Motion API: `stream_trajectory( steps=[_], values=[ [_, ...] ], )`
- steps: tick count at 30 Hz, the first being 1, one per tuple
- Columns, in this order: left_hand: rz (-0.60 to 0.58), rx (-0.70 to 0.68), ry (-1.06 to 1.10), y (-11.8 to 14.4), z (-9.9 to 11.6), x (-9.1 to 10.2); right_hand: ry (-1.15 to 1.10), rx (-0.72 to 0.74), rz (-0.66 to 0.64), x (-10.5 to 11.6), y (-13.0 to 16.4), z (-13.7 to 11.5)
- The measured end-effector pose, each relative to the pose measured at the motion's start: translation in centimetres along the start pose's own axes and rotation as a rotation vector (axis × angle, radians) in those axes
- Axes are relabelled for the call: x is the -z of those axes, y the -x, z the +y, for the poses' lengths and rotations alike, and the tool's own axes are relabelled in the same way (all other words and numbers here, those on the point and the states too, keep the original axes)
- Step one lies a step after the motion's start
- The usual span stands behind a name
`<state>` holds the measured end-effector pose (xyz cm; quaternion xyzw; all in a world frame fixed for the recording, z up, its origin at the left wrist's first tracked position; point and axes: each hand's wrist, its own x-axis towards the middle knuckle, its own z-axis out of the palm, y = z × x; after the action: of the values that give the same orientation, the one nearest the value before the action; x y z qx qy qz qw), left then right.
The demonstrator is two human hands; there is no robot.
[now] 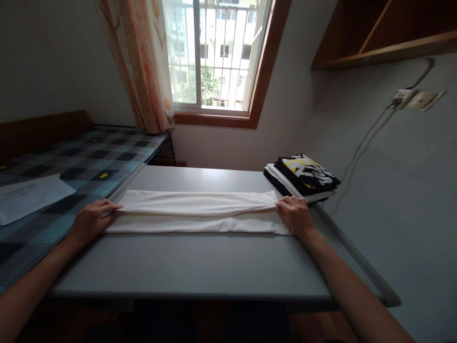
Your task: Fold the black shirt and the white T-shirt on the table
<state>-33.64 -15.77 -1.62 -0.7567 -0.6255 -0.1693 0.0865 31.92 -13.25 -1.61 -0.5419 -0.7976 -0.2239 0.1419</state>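
A white folded garment (200, 202) lies in a long strip across the grey table (200, 267). Its upper layer is folded back, and a lower layer shows along the near side. What kind of garment it is cannot be made out. At the strip's left end, my left hand (93, 220) pinches the edge of the upper layer between thumb and fingers. My right hand (297, 215) pinches the same layer at the right end, close to a stack of folded clothes (303, 174). Both hands rest low, near the tabletop.
To the left is a bed with a checked cover (82, 152), and a sheet of paper (34, 195) lies on it. Behind the table are a curtain (141, 66) and a barred window (224, 57). A cable (367, 136) hangs from the socket (402, 98) on the right wall, below a wooden shelf (385, 53).
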Motion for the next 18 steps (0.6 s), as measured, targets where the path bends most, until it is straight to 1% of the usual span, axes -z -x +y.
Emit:
stream_trajectory(
  steps=[2,4,7,8,10,13,15,18],
  values=[
    [-0.012,0.004,0.005,0.0,0.0,0.0,-0.037,0.008,-0.042,-0.1,0.2,0.0],
    [-0.046,-0.025,-0.01,0.0,-0.1,-0.2,-0.067,-0.004,-0.063,-0.1,0.3,-0.1],
    [-0.057,-0.103,-0.051,0.0,-0.1,-0.4,-0.082,-0.054,0.02,0.2,0.2,-0.4],
    [-0.048,-0.13,-0.064,0.0,0.0,-0.4,-0.094,-0.044,0.051,0.5,0.1,-0.7],
    [-0.033,-0.181,-0.079,-0.1,0.3,-0.6,-0.149,0.043,0.069,1.0,-0.5,-1.7],
    [-0.043,-0.237,-0.067,-0.4,1.0,-0.7,-0.255,0.257,0.004,1.3,-1.9,-4.3],
    [-0.072,-0.247,-0.051,-0.6,1.4,-0.7,-0.292,0.359,-0.017,1.3,-3.0,-6.3],
    [-0.112,-0.226,-0.021,-1.0,2.0,-0.6,-0.303,0.452,-0.012,1.1,-4.6,-8.7]
  ],
)
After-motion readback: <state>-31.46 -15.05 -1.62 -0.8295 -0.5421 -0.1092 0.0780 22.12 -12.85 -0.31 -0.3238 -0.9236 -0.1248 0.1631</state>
